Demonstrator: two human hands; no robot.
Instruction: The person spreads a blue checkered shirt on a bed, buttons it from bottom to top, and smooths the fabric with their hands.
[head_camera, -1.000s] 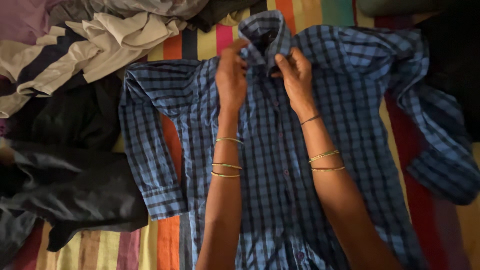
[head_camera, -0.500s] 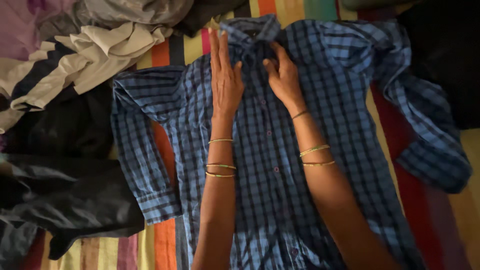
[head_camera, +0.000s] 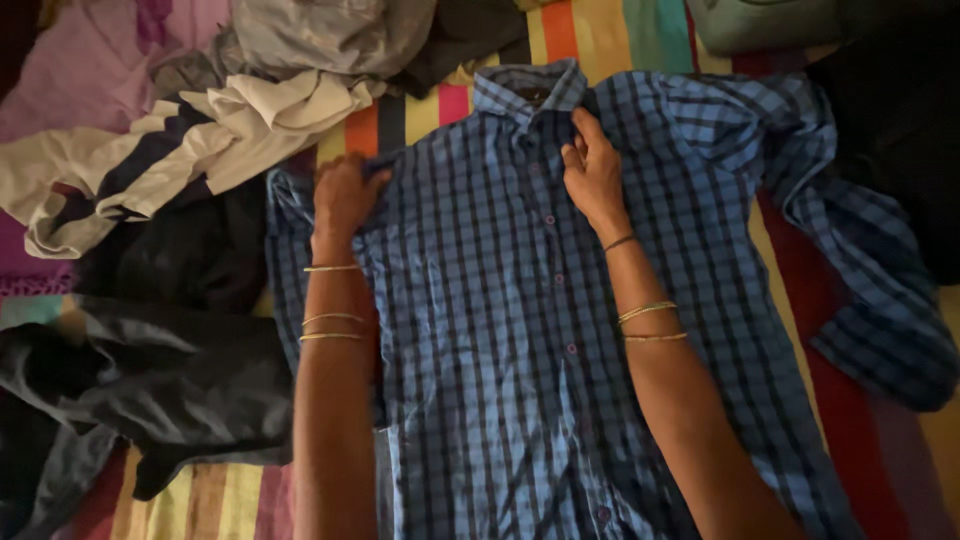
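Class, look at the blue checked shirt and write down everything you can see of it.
The blue checked shirt is woven cloth in blue with dark lines, lying flat, front up, on a striped multicoloured sheet. Its collar points to the top of the view, and a row of small buttons runs down the closed front. One sleeve spreads out to the right, crumpled. The left hand grips the cloth at one shoulder; the right hand presses near the collar.

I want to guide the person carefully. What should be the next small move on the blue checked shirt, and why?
Probably the left hand should pull the shoulder outward: the blue checked shirt looks bunched there, while the right hand pins the collar area.
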